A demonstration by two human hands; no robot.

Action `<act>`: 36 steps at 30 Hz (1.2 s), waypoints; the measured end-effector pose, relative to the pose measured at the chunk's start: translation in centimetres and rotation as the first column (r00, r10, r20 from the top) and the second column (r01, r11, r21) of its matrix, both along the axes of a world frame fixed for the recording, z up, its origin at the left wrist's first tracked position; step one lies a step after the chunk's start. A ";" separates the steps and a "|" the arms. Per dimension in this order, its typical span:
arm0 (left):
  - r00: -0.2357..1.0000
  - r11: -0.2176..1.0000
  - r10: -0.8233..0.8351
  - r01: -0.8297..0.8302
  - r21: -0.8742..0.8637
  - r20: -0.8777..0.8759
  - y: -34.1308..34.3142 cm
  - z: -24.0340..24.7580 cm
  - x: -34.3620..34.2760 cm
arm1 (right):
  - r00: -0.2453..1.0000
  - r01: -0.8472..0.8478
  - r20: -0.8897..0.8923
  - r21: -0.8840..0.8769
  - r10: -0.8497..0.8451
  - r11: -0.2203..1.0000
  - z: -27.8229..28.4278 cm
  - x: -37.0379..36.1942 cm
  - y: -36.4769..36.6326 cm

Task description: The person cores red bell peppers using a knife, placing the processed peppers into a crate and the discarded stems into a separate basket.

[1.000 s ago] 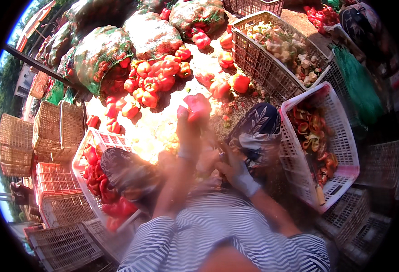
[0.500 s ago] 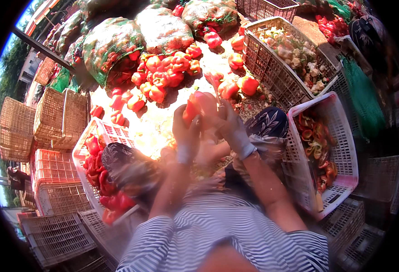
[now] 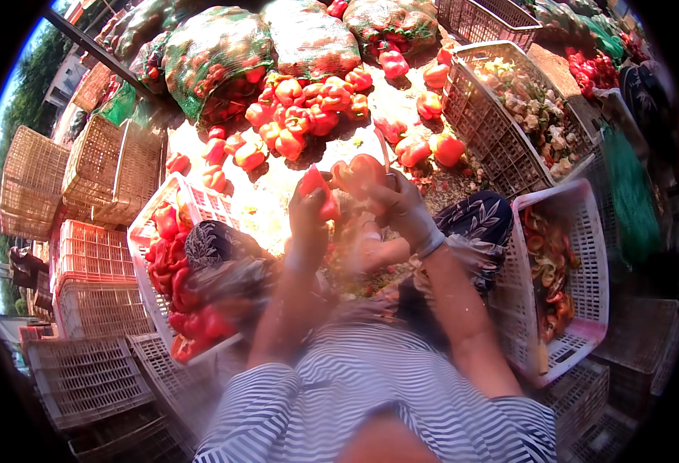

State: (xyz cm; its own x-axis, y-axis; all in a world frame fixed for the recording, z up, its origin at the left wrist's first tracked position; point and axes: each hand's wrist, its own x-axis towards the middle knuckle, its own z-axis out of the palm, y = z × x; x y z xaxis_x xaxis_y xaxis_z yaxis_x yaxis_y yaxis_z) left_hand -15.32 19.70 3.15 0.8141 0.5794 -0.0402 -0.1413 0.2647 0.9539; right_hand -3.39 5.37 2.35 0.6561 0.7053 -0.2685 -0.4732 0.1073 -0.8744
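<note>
My left hand (image 3: 309, 220), in a pale glove, is closed round a piece of red bell pepper (image 3: 314, 187). Just to its right, my gloved right hand (image 3: 407, 207) grips a larger orange-red bell pepper part (image 3: 360, 174). A narrow gap lies between the two parts. Above the right hand a thin upright strip (image 3: 383, 147) shows; whether it is a blade I cannot tell. Beyond my hands lies a heap of whole red bell peppers (image 3: 309, 108). Pepper scraps lie between my feet, blurred.
A crate (image 3: 140, 251) of red peppers stands by my left knee. On my right is a pale crate (image 3: 594, 262) of pepper trimmings, with a crate (image 3: 463, 131) of pale cores beyond. Mesh sacks (image 3: 216, 58) line the far side; stacked crates (image 3: 96, 258) stand left.
My hands have moved slightly apart; the pepper between them now shows as two separate parts, one in each hand. The whole view has shifted a little.
</note>
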 end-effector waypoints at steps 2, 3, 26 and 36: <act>1.000 0.979 0.003 0.000 -0.204 0.016 0.9 -0.5 0.1 | 0.998 -0.005 -0.067 0.035 0.007 0.999 -0.3 -0.4 0.5; 0.996 0.931 -0.006 0.039 -0.363 0.092 1.4 -0.9 0.1 | 1.000 -0.016 -0.024 -0.009 0.016 1.000 -0.2 -0.5 0.6; 0.973 0.967 0.092 -0.037 -0.251 0.211 4.4 -2.8 -3.0 | -0.008 0.074 0.997 -0.070 0.071 0.995 2.7 -2.5 4.4; 0.933 0.945 0.328 -0.321 -0.068 0.151 0.8 -3.6 -0.7 | -0.176 0.225 0.974 -0.104 0.145 0.969 1.5 -3.8 5.5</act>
State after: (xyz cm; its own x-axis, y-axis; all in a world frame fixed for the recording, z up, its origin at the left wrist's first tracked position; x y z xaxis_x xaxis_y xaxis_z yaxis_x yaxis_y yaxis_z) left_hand -16.00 20.55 -0.48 0.5796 0.8137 0.0440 -0.3741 0.2177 0.9015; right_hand -7.23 10.90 3.88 0.3001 0.7248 0.6202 0.9456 -0.1401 -0.2938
